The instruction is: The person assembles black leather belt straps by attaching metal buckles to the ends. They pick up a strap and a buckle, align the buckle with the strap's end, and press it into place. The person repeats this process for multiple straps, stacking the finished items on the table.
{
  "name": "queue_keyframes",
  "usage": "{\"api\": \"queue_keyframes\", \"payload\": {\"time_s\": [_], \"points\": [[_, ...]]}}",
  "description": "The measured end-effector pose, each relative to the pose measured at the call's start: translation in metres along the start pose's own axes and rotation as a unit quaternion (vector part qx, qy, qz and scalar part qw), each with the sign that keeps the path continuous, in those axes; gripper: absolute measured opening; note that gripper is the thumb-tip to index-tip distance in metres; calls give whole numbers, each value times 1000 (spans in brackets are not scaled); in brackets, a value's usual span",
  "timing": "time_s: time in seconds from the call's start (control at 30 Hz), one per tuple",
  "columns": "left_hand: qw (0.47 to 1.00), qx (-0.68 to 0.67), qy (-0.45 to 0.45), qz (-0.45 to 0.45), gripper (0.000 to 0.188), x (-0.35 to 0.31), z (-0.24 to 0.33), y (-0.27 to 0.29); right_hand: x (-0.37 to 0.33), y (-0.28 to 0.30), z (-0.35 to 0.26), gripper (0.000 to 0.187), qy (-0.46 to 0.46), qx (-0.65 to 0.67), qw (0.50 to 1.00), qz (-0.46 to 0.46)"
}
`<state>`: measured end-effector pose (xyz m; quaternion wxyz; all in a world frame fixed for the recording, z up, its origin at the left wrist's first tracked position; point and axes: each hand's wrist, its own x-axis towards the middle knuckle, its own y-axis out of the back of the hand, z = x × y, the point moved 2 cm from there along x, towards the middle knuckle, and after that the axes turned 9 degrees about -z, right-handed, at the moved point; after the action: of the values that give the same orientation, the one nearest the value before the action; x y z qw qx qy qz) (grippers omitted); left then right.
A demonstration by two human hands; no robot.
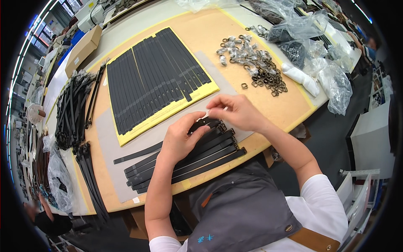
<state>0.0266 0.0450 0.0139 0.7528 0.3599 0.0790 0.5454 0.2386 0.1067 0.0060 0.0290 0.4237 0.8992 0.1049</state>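
My left hand (182,136) is closed on the end of a black strap (140,153), which runs off toward the left across the table. Close beside it, my right hand (236,112) pinches thumb against finger; a small whitish bit shows between the hands, too small to name. Under and in front of my hands lie several black straps (201,164) in a row, dark buckles (242,150) at their right ends. Beyond them, a yellow-edged board (172,110) carries many flat black straps (155,71) side by side.
Loose bronze-coloured buckles (268,80), some wrapped in clear plastic, are heaped at the right. Clear plastic bags (331,80) hang over the right edge. Bundles of black straps (73,109) lie at the left, near a cardboard box (84,50). Another person (52,218) is at lower left.
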Motion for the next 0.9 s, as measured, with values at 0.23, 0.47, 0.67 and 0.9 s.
{"api": "queue_keyframes", "payload": {"time_s": [0.23, 0.47, 0.67, 0.9], "points": [[999, -21, 22, -10, 24, -2, -4, 4, -11, 112, 26, 18, -72, -380, 912, 137], [999, -21, 33, -8, 22, -2, -6, 4, -6, 115, 49, 16, 29, -500, 865, 34], [999, -24, 41, 1, 21, -4, -9, 6, -1, 103, 38, 17, -91, -281, 954, 58], [999, -28, 39, 6, 21, -5, -10, 5, -3, 66, 16, 19, -129, -254, 958, 1]]}}
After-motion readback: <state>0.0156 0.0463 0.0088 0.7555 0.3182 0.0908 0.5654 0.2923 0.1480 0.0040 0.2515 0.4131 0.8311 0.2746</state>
